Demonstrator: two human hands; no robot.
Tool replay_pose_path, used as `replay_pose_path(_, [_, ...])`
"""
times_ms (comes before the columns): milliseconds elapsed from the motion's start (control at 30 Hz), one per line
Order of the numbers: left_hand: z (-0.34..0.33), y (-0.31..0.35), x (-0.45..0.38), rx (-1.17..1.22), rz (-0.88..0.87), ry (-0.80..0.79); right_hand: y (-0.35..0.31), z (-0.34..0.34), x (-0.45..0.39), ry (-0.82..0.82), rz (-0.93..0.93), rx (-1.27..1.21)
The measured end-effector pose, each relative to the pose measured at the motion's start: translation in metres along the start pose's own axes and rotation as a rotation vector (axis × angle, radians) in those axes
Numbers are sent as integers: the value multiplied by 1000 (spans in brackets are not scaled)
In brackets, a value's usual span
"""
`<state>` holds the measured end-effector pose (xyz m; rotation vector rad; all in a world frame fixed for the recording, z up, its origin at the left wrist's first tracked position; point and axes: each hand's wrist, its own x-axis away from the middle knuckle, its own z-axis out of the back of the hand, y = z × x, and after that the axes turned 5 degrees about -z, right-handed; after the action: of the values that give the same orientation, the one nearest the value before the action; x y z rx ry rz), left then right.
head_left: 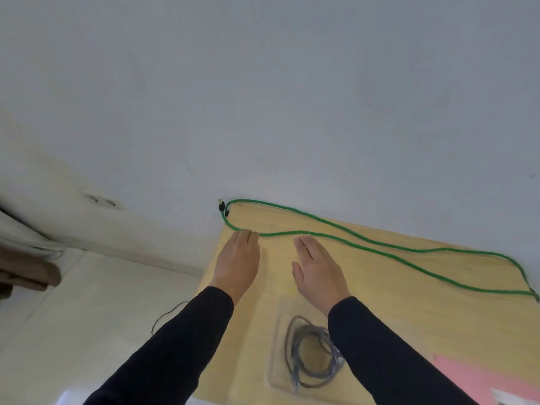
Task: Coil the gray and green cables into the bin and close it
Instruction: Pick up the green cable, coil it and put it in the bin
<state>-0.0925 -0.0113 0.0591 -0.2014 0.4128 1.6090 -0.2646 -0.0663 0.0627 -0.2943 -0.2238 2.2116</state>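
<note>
A long green cable [380, 244] lies stretched in a narrow loop along the far edge of the wooden table [409, 287], its black plug ends at the far left corner. A gray cable [309, 355] sits coiled inside a clear plastic bin [276, 361] near the front edge. My left hand [238, 258] reaches flat toward the green cable's left bend, fingertips at the cable. My right hand [317, 267] hovers flat just short of the cable. Both hands hold nothing.
A pink flat piece [482, 381] lies at the front right of the table, partly hidden by my right sleeve. A thin black wire [166, 315] trails on the pale floor to the left. The table stands against a gray wall.
</note>
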Motion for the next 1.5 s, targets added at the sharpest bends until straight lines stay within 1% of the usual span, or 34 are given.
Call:
replay_pose_path(67, [-16,-28,-11,2,-2,-42,-3,-16,-28,0,-11,-18])
replay_pose_path(167, [-44,-63,-23,103,24,-82,-8,-40,-62,0,7,-8])
replay_pose_path(233, [-61,-79,-29,150,3,-101,-9,-55,-80,6,3,5])
replay_pose_path(433, [-101,-114,-45,253,-26,-157,-1,-93,-113,-57,-6,69])
replay_pose_path(500, [-109,-121,-49,281,-55,-127,3,-100,-118,-51,-3,132])
replay_pose_path(567, [-112,-124,-54,289,-86,-101,5,-102,-122,-45,-3,134])
replay_pose_path(633, [-109,-123,-59,295,-65,-88,8,-99,-127,-20,-10,67])
replay_pose_path(733, [-87,-115,-75,357,19,-44,10,-76,-136,8,-16,-60])
replay_pose_path(833, [-47,-102,-103,582,120,-36,16,-31,-145,68,-39,-207])
replay_pose_path(933, [-7,-82,-134,785,244,136,29,18,-147,152,-86,-349])
replay_pose_path(967, [5,-73,-143,882,301,180,35,34,-145,195,-99,-377])
replay_pose_path(1000, [16,-62,-151,1036,366,201,42,48,-142,239,-111,-396])
replay_pose_path(1067, [38,-34,-163,1510,528,162,53,75,-137,332,-115,-401])
replay_pose_path(1100, [48,-18,-167,1762,587,94,59,87,-136,375,-117,-402])
replay_pose_path(1133, [58,-2,-170,1968,610,14,65,98,-134,411,-123,-412])
replay_pose_path(1200, [76,34,-172,2215,567,-96,77,117,-128,457,-126,-426])
replay_pose_path(1233, [84,51,-173,2274,520,-88,83,125,-124,459,-117,-429])
replay_pose_path(1267, [91,69,-175,2312,473,-46,89,131,-119,439,-107,-450])
replay_pose_path(1300, [98,85,-177,2332,425,15,93,137,-112,392,-103,-494])
replay_pose_path(1367, [109,115,-182,2336,349,139,98,144,-94,237,-86,-576])
replay_pose_path(1433, [118,135,-188,2289,317,252,102,144,-72,133,-11,-507])
replay_pose_path(1500, [124,146,-194,2137,315,356,106,148,-49,67,59,-414])
